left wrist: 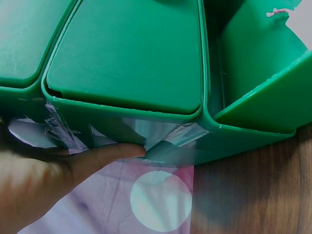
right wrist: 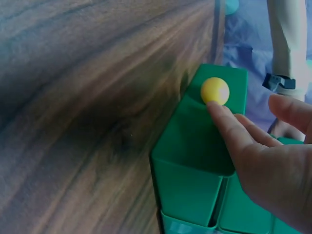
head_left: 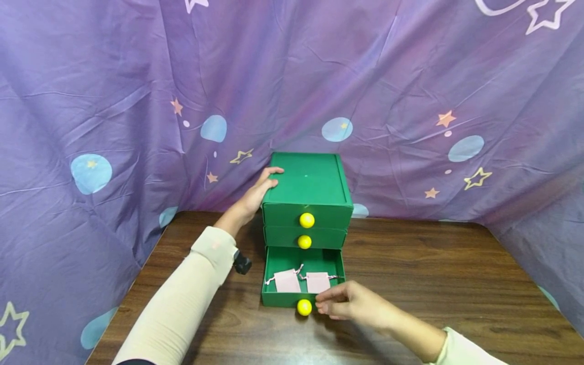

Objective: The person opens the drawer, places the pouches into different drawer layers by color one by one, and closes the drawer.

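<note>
A green cabinet [head_left: 305, 177] with three drawers and round yellow knobs stands on the table. Its bottom drawer [head_left: 285, 300] is pulled out; the upper two are closed. Inside lie two small pink drawstring pouches [head_left: 287, 281], side by side. My left hand [head_left: 253, 197] rests against the cabinet's left side, fingertips over the top edge and thumb [left wrist: 114, 152] along the taped side wall. At the bottom drawer's front, my right hand [head_left: 353, 304] has its fingers extended, the fingertips right at the yellow knob [right wrist: 215, 91]. Neither hand grips anything.
The brown wooden table [head_left: 420, 274] extends on both sides of the cabinet. Behind it hangs a purple cloth [head_left: 292, 91] with stars and blue shapes. A small black device [head_left: 242, 263] sits at the left sleeve's cuff.
</note>
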